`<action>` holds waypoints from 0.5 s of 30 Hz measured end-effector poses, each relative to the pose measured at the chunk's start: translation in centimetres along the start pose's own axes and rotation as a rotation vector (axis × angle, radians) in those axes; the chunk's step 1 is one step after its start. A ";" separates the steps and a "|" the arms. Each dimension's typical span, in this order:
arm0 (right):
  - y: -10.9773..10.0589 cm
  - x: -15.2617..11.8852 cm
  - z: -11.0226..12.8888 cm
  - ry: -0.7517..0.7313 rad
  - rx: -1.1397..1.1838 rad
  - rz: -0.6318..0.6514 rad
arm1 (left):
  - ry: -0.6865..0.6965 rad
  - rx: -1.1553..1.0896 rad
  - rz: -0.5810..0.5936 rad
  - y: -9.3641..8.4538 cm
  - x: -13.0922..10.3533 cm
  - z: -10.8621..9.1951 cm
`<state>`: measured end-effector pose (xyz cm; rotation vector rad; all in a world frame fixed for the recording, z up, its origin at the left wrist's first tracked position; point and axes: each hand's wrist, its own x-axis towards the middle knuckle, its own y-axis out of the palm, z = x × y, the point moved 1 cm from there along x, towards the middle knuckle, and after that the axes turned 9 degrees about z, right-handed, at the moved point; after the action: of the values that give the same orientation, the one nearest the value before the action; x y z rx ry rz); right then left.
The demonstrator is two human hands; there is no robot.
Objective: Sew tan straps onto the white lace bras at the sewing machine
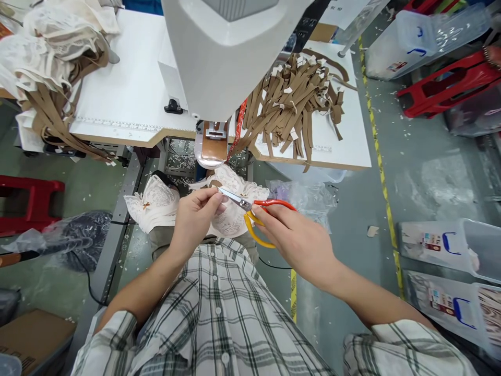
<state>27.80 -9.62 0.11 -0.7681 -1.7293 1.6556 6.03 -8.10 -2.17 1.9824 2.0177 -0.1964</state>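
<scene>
My right hand (pixel 291 237) holds scissors (pixel 243 203) with one red and one yellow handle, their blades pointing left. The blade tips reach the fingertips of my left hand (pixel 198 216), which pinches the edge of a white lace bra (pixel 230 216) lying over my lap. One lace cup (pixel 156 203) rests left of my left hand, the other lies under the scissors. A bit of brown strap (pixel 213 184) shows just above my left fingertips. Exactly what lies between the blades is too small to tell.
Ahead stands a white sewing machine (pixel 227 57) on a white table (pixel 133 68). Brown straps (pixel 293 99) are heaped on its right, white garments (pixel 58 47) on its left. Plastic bins (pixel 434 243) and a red stool (pixel 446 83) stand on the right floor, another red stool (pixel 31 203) at left.
</scene>
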 end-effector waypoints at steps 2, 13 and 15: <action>0.4 0.0 -0.1 0.019 0.041 -0.003 | -0.015 -0.031 0.032 -0.2 0.3 0.4; 3.4 -1.8 -5.2 0.555 0.713 -0.307 | -0.062 -0.352 0.120 -1.7 1.4 1.3; 3.8 -1.7 -7.3 0.658 0.807 -0.367 | -0.060 -0.340 0.131 -1.9 1.6 1.1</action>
<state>34.45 -6.05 -3.62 -0.4724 -0.6071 1.4314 4.32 -7.04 -3.95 1.8582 1.7412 0.1091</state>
